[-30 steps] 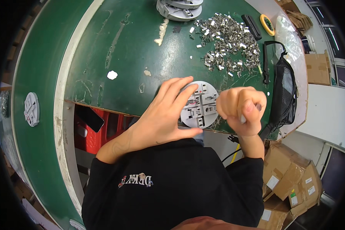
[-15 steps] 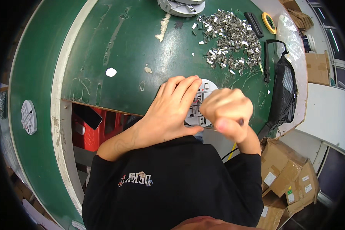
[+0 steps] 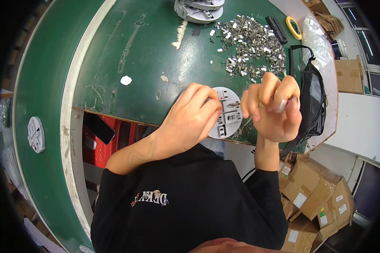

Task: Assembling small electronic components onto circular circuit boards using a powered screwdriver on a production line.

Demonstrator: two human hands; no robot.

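Beneath your grip spreads a scuffed green worktable (image 3: 147,63), with a red stool (image 3: 98,158) lower left and cardboard boxes (image 3: 310,183) lower right.

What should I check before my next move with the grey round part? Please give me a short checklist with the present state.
1. Grey round part lying on the green table: ok.
2. Part well away from the table's near edge: not ok, it lies close to that edge.
3. Left hand steadying the part: cannot tell; it covers the left side, but contact is hidden.
4. Right hand empty: cannot tell; fingers are curled, something whitish shows between them.
5. Small metal pieces apart from the part: ok, piled farther back.
6. Black mesh bag apart from the part: ok, off to the right.
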